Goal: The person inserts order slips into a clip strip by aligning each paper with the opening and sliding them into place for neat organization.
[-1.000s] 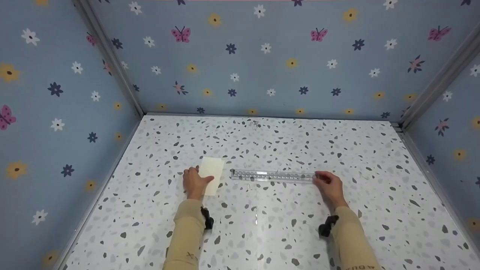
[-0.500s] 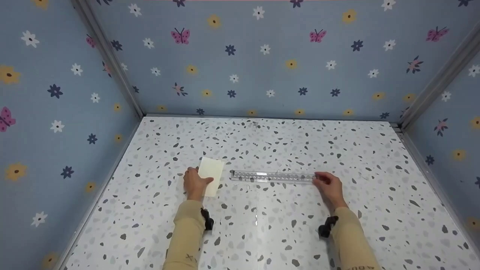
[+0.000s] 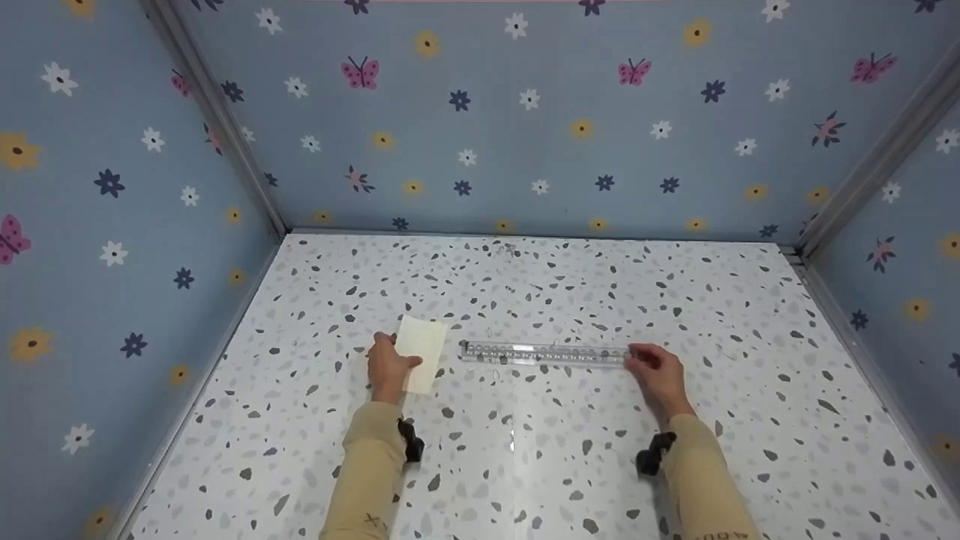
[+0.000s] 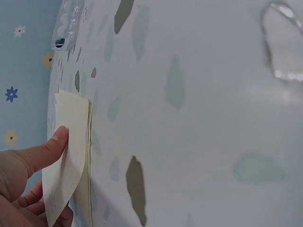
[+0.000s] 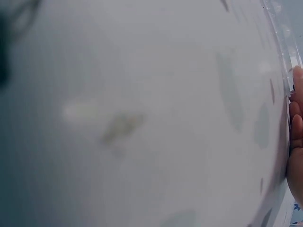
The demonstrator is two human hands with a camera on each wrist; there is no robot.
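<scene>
A long, narrow clear plastic strip (image 3: 540, 353), ruler-like with a row of round shapes along it, lies crosswise on the speckled table. My right hand (image 3: 660, 375) pinches its right end between thumb and fingers. To the strip's left, a cream paper pad (image 3: 424, 354) lies slightly slanted. My left hand (image 3: 388, 369) holds the pad's left edge, thumb on top. In the left wrist view, the top sheet (image 4: 71, 137) bends up from the layer below, with the thumb (image 4: 52, 149) on its face and the fingers behind it. The right wrist view shows only part of the right hand (image 5: 296, 123).
The white speckled tabletop (image 3: 525, 285) is enclosed by blue flower-patterned panels (image 3: 495, 112) at the back and both sides. Metal posts (image 3: 225, 120) stand at the back corners. Black wrist mounts (image 3: 410, 441) sit on both sleeves.
My left hand shifts very slightly left along with its forearm, and the thumb moves a little toward the paper's left edge. The right hand and the clear strip stay put.
</scene>
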